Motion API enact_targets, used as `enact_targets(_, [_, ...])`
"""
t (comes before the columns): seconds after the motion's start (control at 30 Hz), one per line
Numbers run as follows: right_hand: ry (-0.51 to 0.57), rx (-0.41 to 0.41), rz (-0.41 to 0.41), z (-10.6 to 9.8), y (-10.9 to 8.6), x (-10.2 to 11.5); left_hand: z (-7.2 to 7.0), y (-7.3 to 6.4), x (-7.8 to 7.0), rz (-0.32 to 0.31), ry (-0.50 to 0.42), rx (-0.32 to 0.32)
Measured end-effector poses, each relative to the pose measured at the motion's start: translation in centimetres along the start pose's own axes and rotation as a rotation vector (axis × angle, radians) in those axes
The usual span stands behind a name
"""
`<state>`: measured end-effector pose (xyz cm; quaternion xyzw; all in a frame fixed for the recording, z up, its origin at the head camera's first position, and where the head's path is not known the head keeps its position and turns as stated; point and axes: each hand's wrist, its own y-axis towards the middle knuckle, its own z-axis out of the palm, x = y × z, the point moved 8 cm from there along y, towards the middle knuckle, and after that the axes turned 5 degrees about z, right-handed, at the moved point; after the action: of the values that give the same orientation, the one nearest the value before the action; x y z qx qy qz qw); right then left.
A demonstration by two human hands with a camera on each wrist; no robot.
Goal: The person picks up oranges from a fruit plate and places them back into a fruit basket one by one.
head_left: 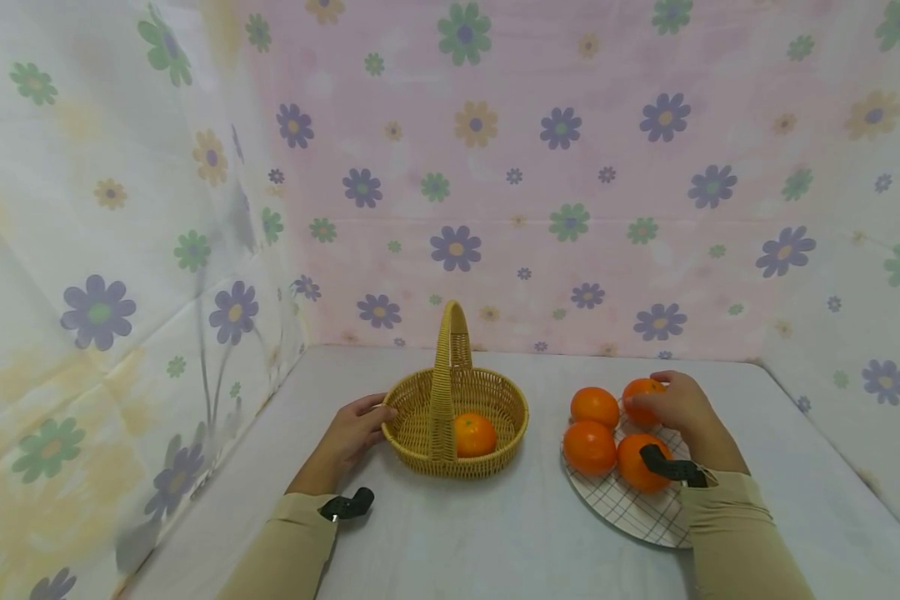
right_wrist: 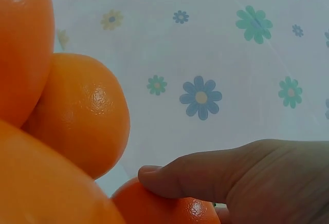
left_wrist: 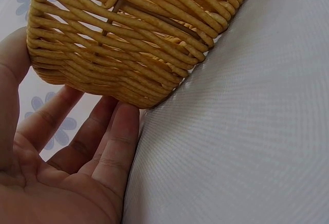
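Note:
At the left end of a woven yellow basket (head_left: 510, 454) with a tall arched handle, my left hand (head_left: 354, 435) holds the rim. Its thumb lies over the edge and its fingertips meet the outer wall in the left wrist view. Inside the basket sits one orange (head_left: 475, 435). On the right, my right hand (head_left: 682, 406) grips an orange (head_left: 640, 402) at the back of a checked plate (head_left: 630, 512). The thumb presses its near side; most of the other fingers are hidden. Three more oranges, among them a front-left orange (head_left: 589, 447), are grouped beside it.
The white-covered table (head_left: 487, 533) runs between basket and plate. A flowered cloth wall (head_left: 525, 167) rises behind it, with more cloth at both sides. A dark wrist mount (head_left: 667, 467) on the right sleeve overlaps the near orange in the head view.

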<state>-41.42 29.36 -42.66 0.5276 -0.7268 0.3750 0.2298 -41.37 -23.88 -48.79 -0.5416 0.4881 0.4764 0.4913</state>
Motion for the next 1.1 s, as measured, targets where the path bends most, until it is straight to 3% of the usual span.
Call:
enact_targets(0.1, [0.014, -0.004, 0.001, -0.1, -0.1, 0.1, 0.1, 0.1, 0.0, 0.011, -0.005, 0.006])
enact_targets(0.6, [-0.006, -0.064, -0.144, -0.8, -2.1, 3.3, 0.0, 0.0, -0.1, 0.003, 0.007, 0.006])
enact_targets(1.1, [0.009, -0.132, -0.19, -1.3, -3.7, 5.9, 0.0, 0.1, 0.1, 0.016, 0.003, 0.009])
